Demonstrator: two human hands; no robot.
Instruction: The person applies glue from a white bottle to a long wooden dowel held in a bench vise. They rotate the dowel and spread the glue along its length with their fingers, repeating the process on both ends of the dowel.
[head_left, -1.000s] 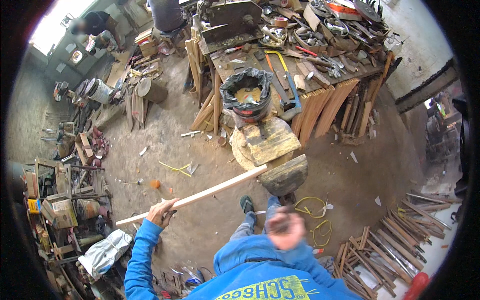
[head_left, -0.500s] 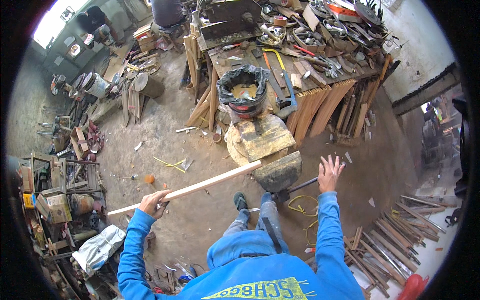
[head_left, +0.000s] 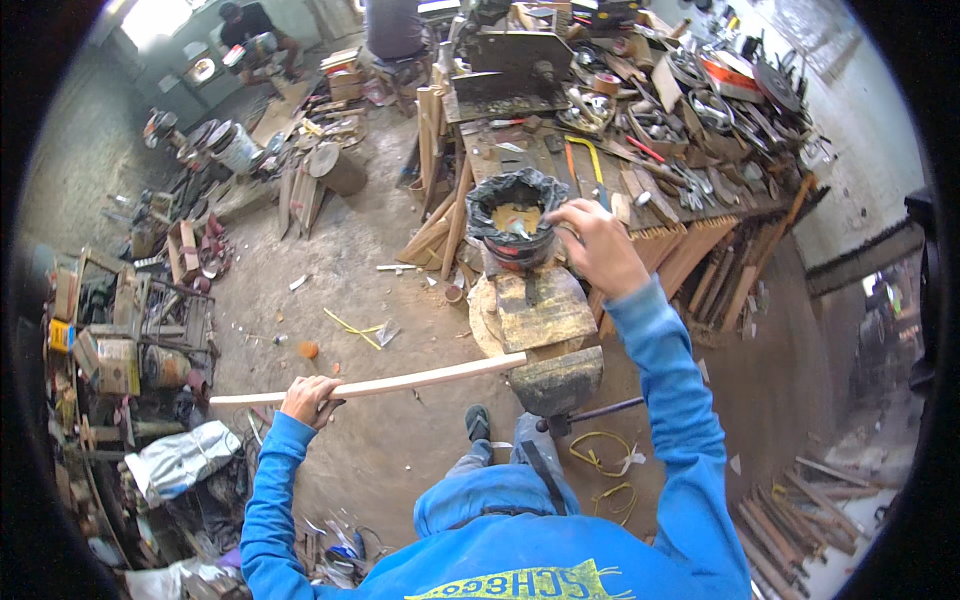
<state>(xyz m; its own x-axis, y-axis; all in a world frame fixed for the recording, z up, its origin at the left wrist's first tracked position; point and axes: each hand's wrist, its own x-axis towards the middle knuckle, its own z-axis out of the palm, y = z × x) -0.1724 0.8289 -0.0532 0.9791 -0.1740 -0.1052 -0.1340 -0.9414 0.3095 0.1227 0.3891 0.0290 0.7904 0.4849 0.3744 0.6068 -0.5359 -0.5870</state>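
Observation:
My left hand (head_left: pixel 311 400) is wrapped round a long, pale wooden strip (head_left: pixel 430 377) near its left end. The strip's right end meets the dark wooden block of a vise (head_left: pixel 558 382); I cannot tell whether it is clamped there. My right hand (head_left: pixel 606 250) is raised beside the rim of a bucket lined with a black bag (head_left: pixel 512 222), thumb and fingers apart, nothing seen in it. Tan material fills the bucket's inside. Behind the fingers lies a saw with a yellow frame (head_left: pixel 592 163), partly covered by the hand. A worn wooden block (head_left: pixel 540 305) stands between bucket and vise.
A workbench (head_left: pixel 500 150) heaped with tools and scraps stands ahead, with curved wooden slats (head_left: pixel 690 255) leaning under it. A cluttered rack (head_left: pixel 170 335) is at left. Yellow strapping (head_left: pixel 600 455) lies on the floor near the vise handle (head_left: pixel 610 408). Two people are farther back.
My right hand has moved from beside the vise handle, forward and left, to the bucket's rim. My left hand still holds the strip. The whole view has shifted.

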